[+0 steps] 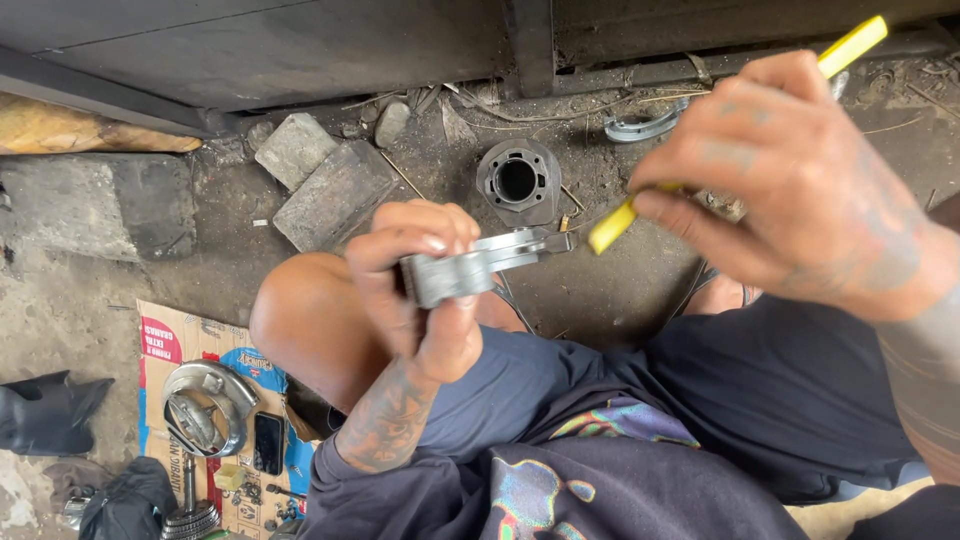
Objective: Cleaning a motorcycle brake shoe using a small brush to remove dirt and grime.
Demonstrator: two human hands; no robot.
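Two hands are busy over our lap, and we take the grey metal engine part as our landmark. Our left hand has its grip pressed tight around that part, thumb and fingers wrapping its thicker end so the narrower end juts out to the side. Just beside that free end, our right hand pinches a yellow-handled tool, its grip closed on the handle, the lower yellow end close to the part but apart from it. Beyond the part, on the dirt floor, sits a dark engine cylinder with its bore facing up, flanked by flat stones. Below and to the side of the part, a cardboard sheet carries a round metal housing and small bits. We judge the work is at the cleaning or scraping stage; bringing the tool onto the part would call for a steady left hold.
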